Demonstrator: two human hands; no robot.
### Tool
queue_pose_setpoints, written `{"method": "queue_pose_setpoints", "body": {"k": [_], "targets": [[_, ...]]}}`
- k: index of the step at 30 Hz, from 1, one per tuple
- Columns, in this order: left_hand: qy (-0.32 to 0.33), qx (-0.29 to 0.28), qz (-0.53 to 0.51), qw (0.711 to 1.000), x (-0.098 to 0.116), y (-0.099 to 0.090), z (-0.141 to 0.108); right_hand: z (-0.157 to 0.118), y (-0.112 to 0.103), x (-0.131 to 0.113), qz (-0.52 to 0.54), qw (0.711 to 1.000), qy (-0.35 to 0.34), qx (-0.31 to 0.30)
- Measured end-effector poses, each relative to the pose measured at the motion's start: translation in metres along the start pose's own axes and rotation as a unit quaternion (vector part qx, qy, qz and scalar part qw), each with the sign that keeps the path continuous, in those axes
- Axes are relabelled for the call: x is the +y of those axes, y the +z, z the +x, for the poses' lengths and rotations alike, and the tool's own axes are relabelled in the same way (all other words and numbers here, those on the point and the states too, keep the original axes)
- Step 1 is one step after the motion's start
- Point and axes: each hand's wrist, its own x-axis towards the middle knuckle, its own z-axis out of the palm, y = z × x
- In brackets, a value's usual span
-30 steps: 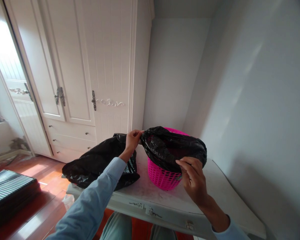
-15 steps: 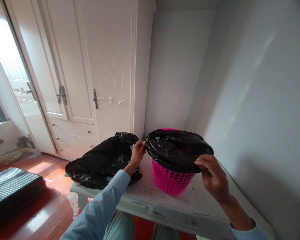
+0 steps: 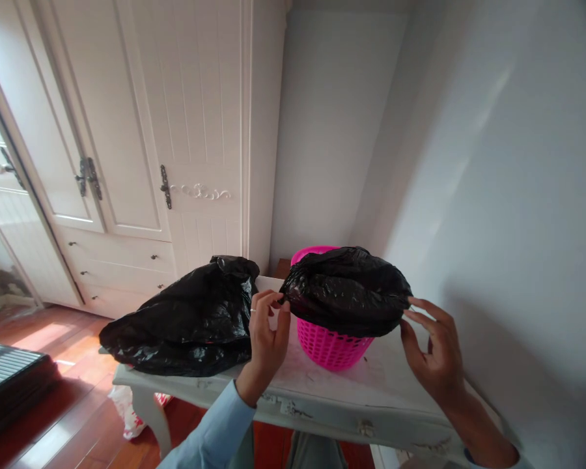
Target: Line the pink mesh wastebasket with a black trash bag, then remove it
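Pinching black liner (image 3: 351, 296) at nine o'clock with left hand (image 3: 267, 339), three with right hand (image 3: 438, 355), spanning pink basket (image 3: 332, 350).

We can read no text, brand, number or sign anywhere here. Red print shows on the crumpled white plastic bag (image 3: 127, 413), which is on the floor, lower than our left hand (image 3: 268, 332) and well out to its left. The print is small, blurred and partly hidden, so we cannot make out any letters in it.
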Motion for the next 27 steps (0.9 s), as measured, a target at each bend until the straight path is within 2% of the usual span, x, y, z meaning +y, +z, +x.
{"method": "queue_pose_setpoints", "body": {"k": [2, 3, 5, 7, 9, 13, 15, 17, 22, 24, 27], "targets": [[0.141, -0.047, 0.055, 0.987, 0.015, -0.004, 0.003, -0.003, 0.001, -0.022, 0.016, 0.999, -0.037, -0.029], [0.187, -0.066, 0.077, 0.977, 0.021, -0.005, 0.005, -0.004, 0.003, -0.032, 0.029, 0.997, -0.050, -0.052], [0.234, -0.087, 0.116, 0.961, 0.028, -0.006, 0.013, -0.006, 0.008, -0.048, 0.039, 0.993, -0.057, -0.097], [0.248, -0.106, 0.144, 0.952, 0.032, -0.005, 0.026, -0.009, 0.015, -0.056, 0.023, 0.991, -0.038, -0.126], [0.250, -0.140, 0.155, 0.946, 0.031, -0.004, 0.041, -0.011, 0.019, -0.059, 0.003, 0.990, -0.005, -0.138], [0.261, -0.247, 0.146, 0.922, 0.023, 0.002, 0.068, -0.019, 0.018, -0.057, 0.003, 0.989, 0.045, -0.138], [0.255, -0.297, 0.133, 0.911, 0.017, 0.004, 0.074, -0.024, 0.016, -0.057, 0.004, 0.987, 0.051, -0.151], [0.234, -0.323, 0.124, 0.908, 0.012, 0.005, 0.075, -0.031, 0.016, -0.056, -0.008, 0.982, 0.067, -0.175], [0.175, -0.314, 0.088, 0.929, 0.002, 0.003, 0.066, -0.049, 0.017, -0.054, -0.025, 0.963, 0.129, -0.235], [0.151, -0.304, 0.065, 0.938, 0.000, 0.003, 0.064, -0.050, 0.013, -0.054, -0.012, 0.966, 0.138, -0.218], [0.108, -0.286, 0.037, 0.951, -0.001, 0.005, 0.065, -0.037, -0.001, -0.056, 0.020, 0.978, 0.143, -0.150]]}}
